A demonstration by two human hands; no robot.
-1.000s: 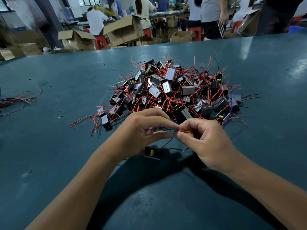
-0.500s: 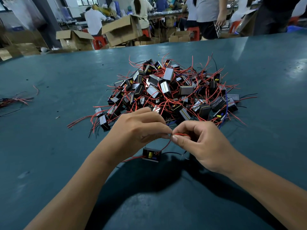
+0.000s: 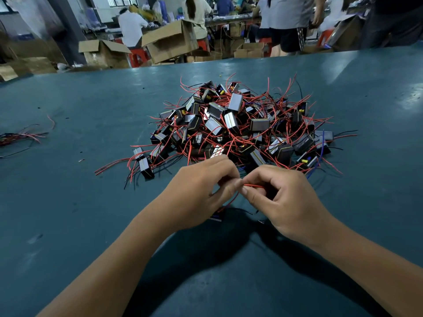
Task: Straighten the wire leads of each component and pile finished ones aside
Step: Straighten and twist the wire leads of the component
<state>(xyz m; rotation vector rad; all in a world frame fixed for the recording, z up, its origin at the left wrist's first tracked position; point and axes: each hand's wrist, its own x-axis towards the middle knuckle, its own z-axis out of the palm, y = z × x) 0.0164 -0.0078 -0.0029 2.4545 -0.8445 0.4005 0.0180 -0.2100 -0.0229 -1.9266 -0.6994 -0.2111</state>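
Note:
A big heap of small black block components (image 3: 235,124) with tangled red and black leads lies mid-table. Just in front of it my left hand (image 3: 199,191) and my right hand (image 3: 281,197) meet fingertip to fingertip. Both pinch the same thin red wire lead (image 3: 253,186), which runs between my right thumb and forefinger. That lead drops down to one small component (image 3: 216,217) lying on the table below my left hand, mostly hidden by it. A thin black lead (image 3: 242,210) trails from it to the right.
The work surface is a teal table (image 3: 91,202). A small bundle of red and black wires (image 3: 20,137) lies at the far left edge. Beyond the table's far edge stand cardboard boxes (image 3: 169,44), red stools and several people.
The hands have stayed pinched together on the red lead, shifting slightly. The small component below has slid further under my left hand and shows less.

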